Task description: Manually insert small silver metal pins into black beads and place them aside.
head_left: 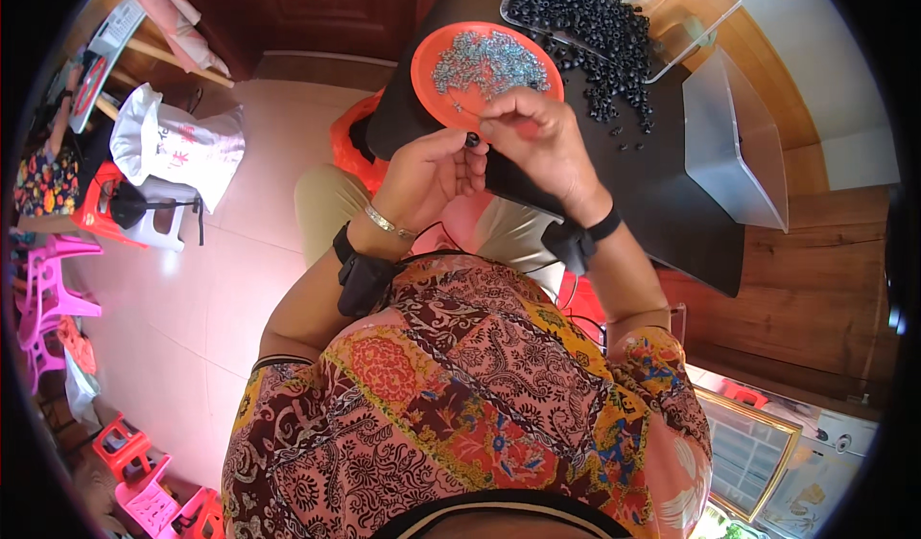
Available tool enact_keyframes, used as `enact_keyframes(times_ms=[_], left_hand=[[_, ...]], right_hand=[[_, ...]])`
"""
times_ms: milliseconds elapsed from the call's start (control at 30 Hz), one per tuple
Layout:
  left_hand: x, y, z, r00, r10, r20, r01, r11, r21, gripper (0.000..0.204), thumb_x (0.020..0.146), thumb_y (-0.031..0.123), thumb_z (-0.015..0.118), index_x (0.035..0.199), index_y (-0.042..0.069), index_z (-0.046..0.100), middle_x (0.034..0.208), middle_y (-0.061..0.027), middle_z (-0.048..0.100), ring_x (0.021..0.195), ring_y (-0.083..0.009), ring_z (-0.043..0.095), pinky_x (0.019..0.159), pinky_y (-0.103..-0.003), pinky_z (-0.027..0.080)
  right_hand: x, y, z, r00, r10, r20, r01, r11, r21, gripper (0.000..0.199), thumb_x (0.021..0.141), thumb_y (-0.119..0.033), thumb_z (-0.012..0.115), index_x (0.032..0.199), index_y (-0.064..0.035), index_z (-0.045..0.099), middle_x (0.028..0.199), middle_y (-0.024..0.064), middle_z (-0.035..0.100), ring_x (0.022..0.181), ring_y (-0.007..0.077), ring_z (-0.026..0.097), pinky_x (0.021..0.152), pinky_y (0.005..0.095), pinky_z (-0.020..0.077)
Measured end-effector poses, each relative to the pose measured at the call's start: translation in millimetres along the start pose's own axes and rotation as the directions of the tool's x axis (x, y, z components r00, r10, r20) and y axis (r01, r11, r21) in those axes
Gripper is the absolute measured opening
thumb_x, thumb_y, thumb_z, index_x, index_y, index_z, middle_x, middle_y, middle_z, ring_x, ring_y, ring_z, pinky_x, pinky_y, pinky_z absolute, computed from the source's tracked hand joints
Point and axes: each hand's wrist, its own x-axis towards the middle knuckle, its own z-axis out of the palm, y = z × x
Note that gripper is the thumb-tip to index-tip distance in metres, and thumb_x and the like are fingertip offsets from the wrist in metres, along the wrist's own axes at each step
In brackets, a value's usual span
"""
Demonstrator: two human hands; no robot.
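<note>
One black piece (472, 140) pinched between left fingers (468, 167), right fingers (518, 102) curled just beside it, their hold unclear

Colourful patchwork-print top (480, 386), beige trousers (326, 208), silver bracelet (384, 222), black wrist devices (365, 285)

1. The room is bright, and the pink floor (225, 290) looks nearly white in places.
2. A small shiny spot shows on the floor by the pale stool (165, 224).
3. The brown door (336, 7) and black table (662, 199) look dark.
4. The clear sheet (734, 141) has a pale shine.
5. The view is round, with black corners, and straight lines bend near the rim.
6. The left hand (422, 179) and right hand (545, 146) look clear; the pink stools (53, 294) look fuzzier.
</note>
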Motion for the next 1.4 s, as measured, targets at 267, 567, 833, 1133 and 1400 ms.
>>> enact_keyframes(times_ms=[267, 567, 833, 1133, 1400], left_hand=[[-2, -8, 4, 0.999, -0.02, 0.045, 0.021, 1.0, -0.019, 0.026, 0.095, 0.025, 0.044, 0.098, 0.004, 0.059, 0.087, -0.0052, 0.061, 0.076, -0.0162, 0.058, 0.07, -0.028, 0.045], [-7, -8, 5, 1.0, -0.017, -0.004, 0.017, 0.997, 0.075, 0.025, 0.095, 0.024, 0.044, 0.098, 0.004, 0.059, 0.087, -0.0055, 0.062, 0.075, -0.0145, 0.058, 0.07, -0.028, 0.046], [-6, -3, -2, 0.993, -0.058, 0.099, 0.046, 0.991, 0.124, 0.025, 0.095, 0.025, 0.046, 0.097, 0.003, 0.058, 0.083, -0.0057, 0.06, 0.074, -0.016, 0.058, 0.068, -0.028, 0.045], [-7, 5, 9, 0.995, -0.007, 0.102, -0.003, 0.996, 0.093, 0.026, 0.094, 0.026, 0.048, 0.096, 0.003, 0.057, 0.082, -0.0059, 0.058, 0.072, -0.0175, 0.057, 0.067, -0.028, 0.043], [-9, 7, 6, 0.992, 0.027, 0.124, -0.039, 0.995, 0.094, 0.022, 0.094, 0.024, 0.047, 0.097, 0.004, 0.053, 0.085, -0.0085, 0.057, 0.074, -0.019, 0.056, 0.066, -0.028, 0.044]], right_hand=[[-25, 6, 20, 0.988, -0.068, -0.141, 0.071, 0.997, 0.018, 0.009, 0.081, 0.006, 0.064, 0.085, -0.0007, 0.059, 0.084, 0.0057, 0.062, 0.069, 0.0126, 0.062, 0.062, 0.0258, 0.0506], [-34, -1, 18, 0.914, -0.393, -0.102, 0.304, 0.828, -0.472, 0.014, 0.074, 0.0, 0.069, 0.085, -0.004, 0.06, 0.08, 0.0092, 0.064, 0.07, 0.0253, 0.063, 0.061, 0.0327, 0.0516], [-20, -8, -15, 0.948, -0.317, 0.036, 0.304, 0.865, -0.399, 0.014, 0.073, -0.001, 0.071, 0.085, -0.0041, 0.064, 0.081, 0.0095, 0.064, 0.077, 0.0262, 0.063, 0.067, 0.0325, 0.0519], [37, 47, -65, 0.977, -0.199, 0.081, 0.16, 0.42, -0.893, 0.009, 0.075, -0.015, 0.065, 0.081, -0.0094, 0.068, 0.082, 0.0084, 0.063, 0.081, 0.0271, 0.061, 0.072, 0.0368, 0.0515], [38, 47, -60, 0.972, -0.167, 0.164, 0.215, 0.356, -0.909, 0.01, 0.074, -0.017, 0.064, 0.081, -0.0112, 0.068, 0.086, 0.0071, 0.062, 0.084, 0.0265, 0.06, 0.076, 0.0366, 0.0506]])
